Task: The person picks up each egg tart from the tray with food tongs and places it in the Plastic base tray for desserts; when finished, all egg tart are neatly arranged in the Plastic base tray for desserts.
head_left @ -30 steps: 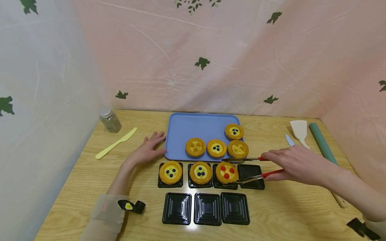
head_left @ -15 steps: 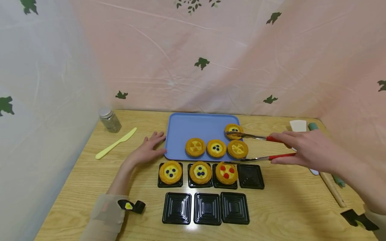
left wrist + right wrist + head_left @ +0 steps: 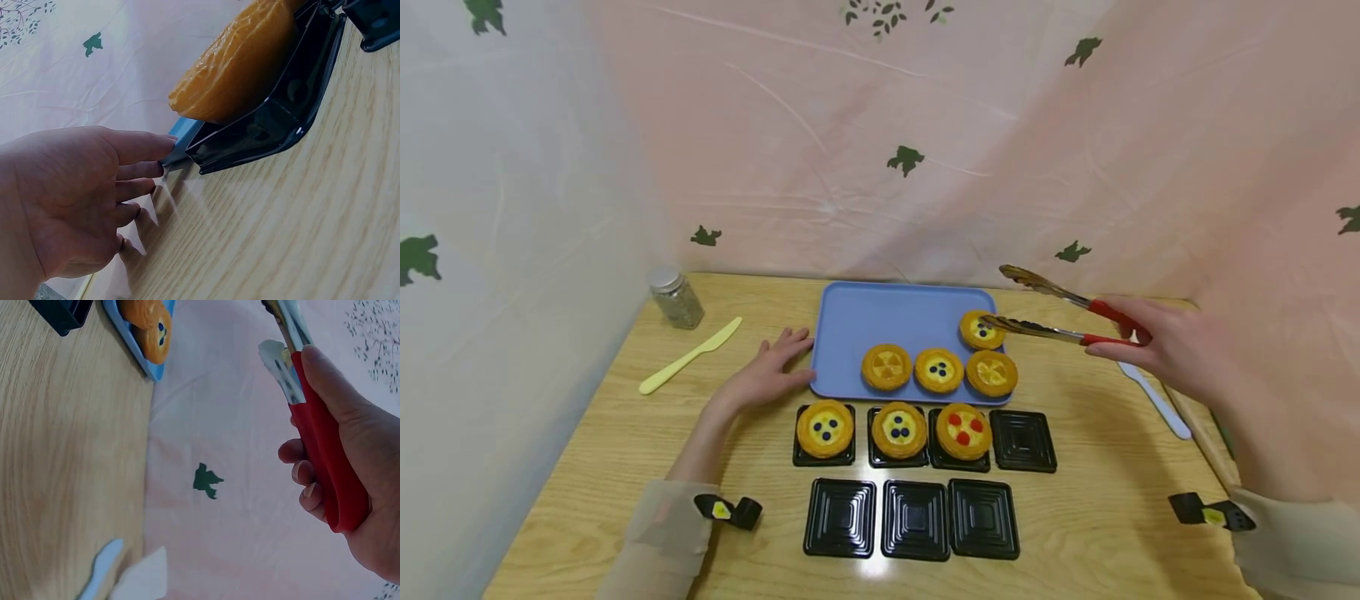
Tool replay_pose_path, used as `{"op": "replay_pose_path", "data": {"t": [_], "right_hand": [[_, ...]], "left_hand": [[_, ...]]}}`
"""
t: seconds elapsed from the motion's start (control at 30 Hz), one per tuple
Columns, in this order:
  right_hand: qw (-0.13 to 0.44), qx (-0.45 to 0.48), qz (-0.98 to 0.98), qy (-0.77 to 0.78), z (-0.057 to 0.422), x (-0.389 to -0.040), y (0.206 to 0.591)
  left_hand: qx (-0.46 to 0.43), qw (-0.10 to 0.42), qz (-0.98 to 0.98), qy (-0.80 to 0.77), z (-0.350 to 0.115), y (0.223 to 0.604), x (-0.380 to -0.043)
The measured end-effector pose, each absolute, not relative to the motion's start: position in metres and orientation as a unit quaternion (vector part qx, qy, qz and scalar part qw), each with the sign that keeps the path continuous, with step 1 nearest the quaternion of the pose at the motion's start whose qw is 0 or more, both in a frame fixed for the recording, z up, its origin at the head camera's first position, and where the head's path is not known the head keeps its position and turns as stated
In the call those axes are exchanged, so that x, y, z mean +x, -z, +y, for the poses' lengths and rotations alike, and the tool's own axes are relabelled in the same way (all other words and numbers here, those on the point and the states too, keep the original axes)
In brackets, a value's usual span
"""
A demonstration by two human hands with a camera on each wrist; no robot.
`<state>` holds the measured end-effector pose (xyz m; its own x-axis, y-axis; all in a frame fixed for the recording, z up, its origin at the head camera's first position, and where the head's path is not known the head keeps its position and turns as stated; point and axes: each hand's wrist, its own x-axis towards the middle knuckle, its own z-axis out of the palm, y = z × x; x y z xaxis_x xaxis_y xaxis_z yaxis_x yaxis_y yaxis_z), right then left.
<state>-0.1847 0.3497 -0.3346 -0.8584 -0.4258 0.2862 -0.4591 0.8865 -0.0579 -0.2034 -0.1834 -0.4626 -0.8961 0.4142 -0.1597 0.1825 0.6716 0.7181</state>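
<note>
Seven tarts [image 3: 886,367], seven black trays [image 3: 838,518], one tongs [image 3: 326,447]

We touch the blue tray [image 3: 185,134] with our left hand [image 3: 75,200] | just beyond our hand: golden-brown pastry [image 3: 240,69] on black plastic tray [image 3: 250,137] | wood-grain tabletop [image 3: 281,219] below
</note>
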Motion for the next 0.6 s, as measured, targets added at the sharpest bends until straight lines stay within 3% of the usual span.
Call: {"op": "replay_pose_path", "data": {"t": [0.3,0.6], "right_hand": [[0.052,0.16,-0.982,-0.083,0.359,-0.201,0.363],[0.035,0.184,-0.98,-0.066,0.365,-0.213,0.382]], "left_hand": [[0.167,0.15,0.903,-0.365,-0.184,0.464,-0.204],[0.172,0.146,0.904,-0.364,-0.183,0.464,-0.203]]}}
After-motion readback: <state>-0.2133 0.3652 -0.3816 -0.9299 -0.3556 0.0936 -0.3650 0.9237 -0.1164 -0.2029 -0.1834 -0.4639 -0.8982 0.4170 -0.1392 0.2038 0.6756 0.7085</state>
